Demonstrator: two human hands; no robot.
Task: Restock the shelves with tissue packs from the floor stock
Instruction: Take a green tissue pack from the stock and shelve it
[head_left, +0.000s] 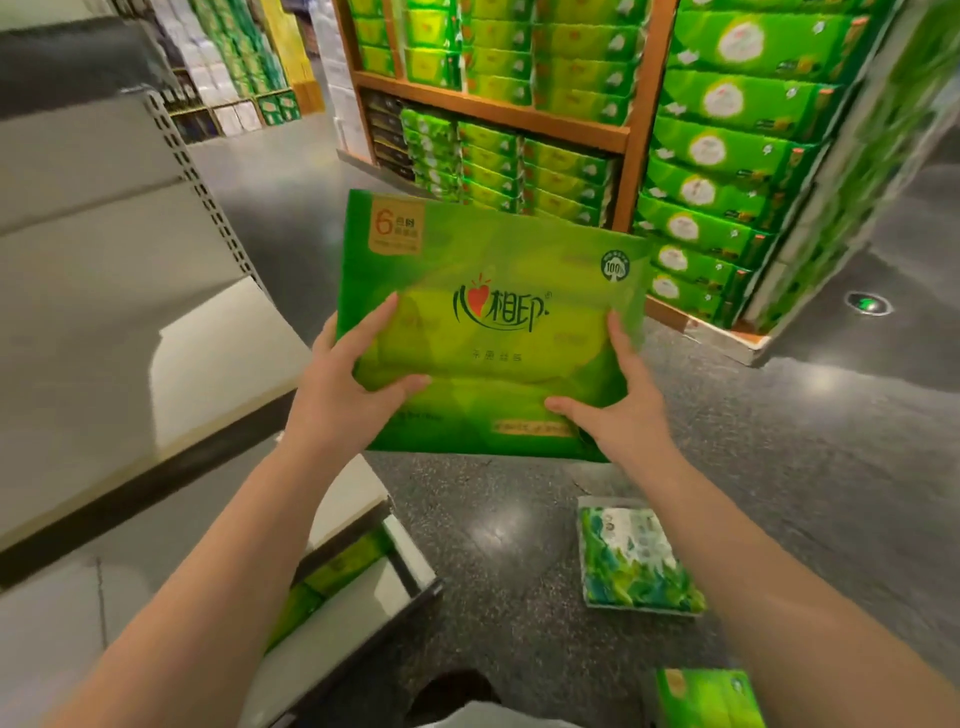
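Observation:
A large green tissue pack (493, 291) with a red heart logo is held up in front of me over the floor. My left hand (343, 384) grips its lower left edge, thumb on the front face. My right hand (618, 405) grips its lower right edge the same way. On the floor below lies a green and white patterned tissue pack (634, 561). Another green pack (711, 699) shows at the bottom right edge. The pale metal shelf (156, 332) stands at my left, and a green pack (337, 571) lies on its lowest tier.
A wooden shelf unit (639, 130) full of green tissue packs stands ahead. A tall stack of green packs (727, 150) rises on a pallet to the right. The dark speckled floor (519, 530) runs between them. More stocked shelves (234, 67) stand far back left.

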